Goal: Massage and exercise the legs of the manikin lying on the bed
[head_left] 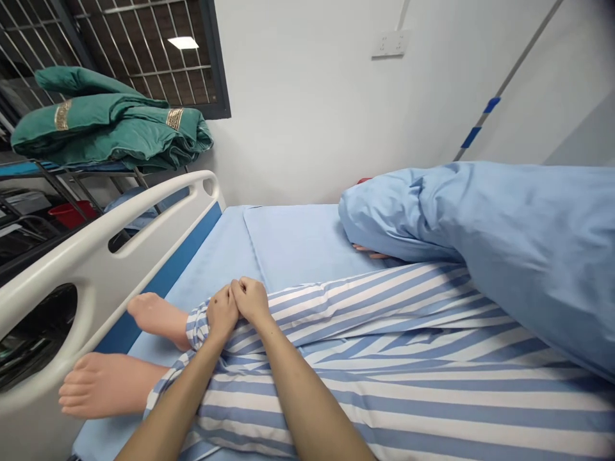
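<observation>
The left hand [222, 312] and right hand [250, 298] touch, both curled closed on the striped trousers [336, 307] (fingertips hidden) at the farther shin. The striped trousers lie along the bed [298, 240].

Bed [223, 240], mattress covered in smooth light-blue cloth; moulded white plastic footboard [96, 275] with blue lower strip. Lying directly upon it:
- flat light-blue cloth pad [298, 243], far side;
- figure's legs in blue-and-white striped cloth trousers [355, 307], stretched lengthwise;
- two smooth bare feet [106, 387], just beside the footboard;
- thick, rumpled light-blue quilt [480, 211], right, partly over the trousers.
</observation>
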{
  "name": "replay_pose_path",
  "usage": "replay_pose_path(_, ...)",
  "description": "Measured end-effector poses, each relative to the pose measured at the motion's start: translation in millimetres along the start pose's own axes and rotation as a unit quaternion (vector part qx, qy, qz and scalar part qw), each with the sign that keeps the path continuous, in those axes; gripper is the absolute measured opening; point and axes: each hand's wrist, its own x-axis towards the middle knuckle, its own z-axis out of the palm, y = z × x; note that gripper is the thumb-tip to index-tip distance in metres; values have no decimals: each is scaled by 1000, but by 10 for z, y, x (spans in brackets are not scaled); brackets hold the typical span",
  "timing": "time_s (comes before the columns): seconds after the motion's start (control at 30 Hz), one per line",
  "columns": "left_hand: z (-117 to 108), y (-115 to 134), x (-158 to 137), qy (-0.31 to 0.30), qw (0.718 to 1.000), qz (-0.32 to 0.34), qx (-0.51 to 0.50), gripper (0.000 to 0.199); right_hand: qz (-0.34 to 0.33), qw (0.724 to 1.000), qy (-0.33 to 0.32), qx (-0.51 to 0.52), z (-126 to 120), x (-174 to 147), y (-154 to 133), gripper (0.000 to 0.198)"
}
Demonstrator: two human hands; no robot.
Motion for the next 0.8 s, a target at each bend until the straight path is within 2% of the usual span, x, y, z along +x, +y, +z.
replay_pose_path(0.07,-11,88,75,7,996,-15,-90,37,7,999,2,36,-26,15,-15,40)
replay_pose_path(0.13,8,222,166,40,979,-49,-196,39,18,996,11,89,-50,41,-19,44)
replay_pose_path(0.27,151,467,309,110,900,-133,-399,36,45,980,37,189,-83,100,1,42)
replay_pose_path(0.33,255,487,316,116,877,-149,-442,34,57,974,52,214,-89,114,12,40)
replay_pose_path(0.4,350,435,282,116,885,-140,-428,32,68,973,66,213,-87,113,14,39)
replay_pose_path(0.53,442,296,203,106,921,-78,-366,32,74,979,65,177,-89,90,-8,38)
replay_pose_path(0.8,366,326,182,88,950,-53,-295,33,71,985,48,148,-116,71,-35,36)
